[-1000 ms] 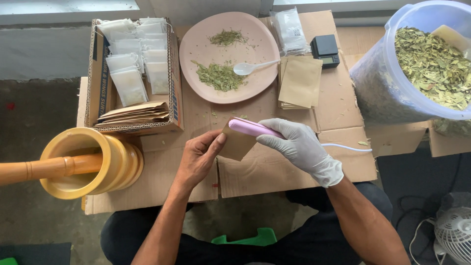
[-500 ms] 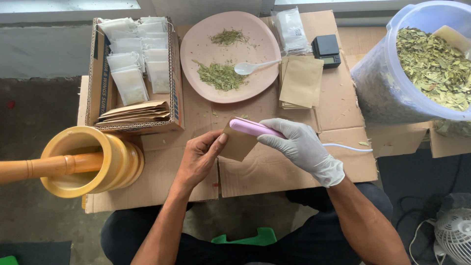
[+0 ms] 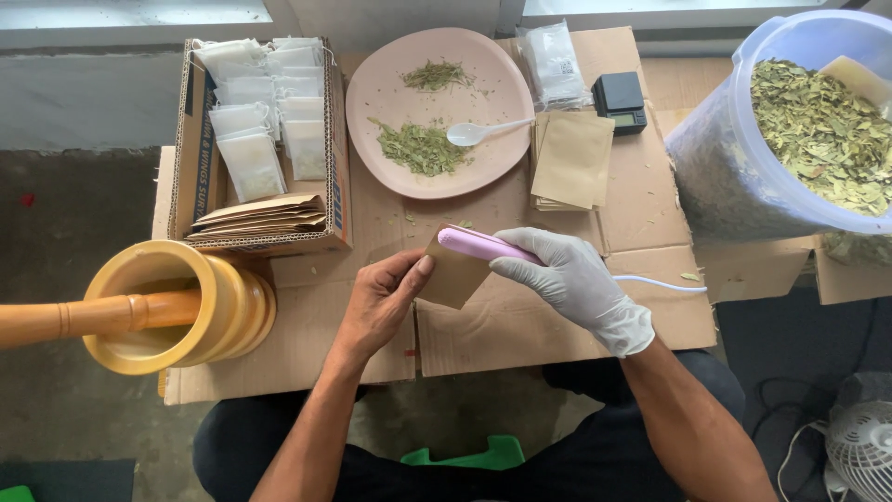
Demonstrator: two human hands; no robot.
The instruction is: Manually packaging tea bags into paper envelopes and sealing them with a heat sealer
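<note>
Two hands meet over the flattened cardboard point(image 3: 557, 325), with a yellow mortar point(image 3: 177, 302) at far left and a carton of white sachets point(image 3: 260, 139) above it. My bare left hand point(image 3: 381, 302) pinches the brown paper pouch point(image 3: 455, 274) by its left edge, thumb against fingers. My gloved right hand point(image 3: 576, 284) is closed on the pink sealer point(image 3: 483, 245), clamped across the pouch's top edge; a tub of dried leaves point(image 3: 808, 121) stands far right.

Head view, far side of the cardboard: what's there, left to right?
Cardboard box of white sachets → pink plate with dried leaves and a white spoon → stack of brown pouches → small black scale → clear tub of dried leaves.
</note>
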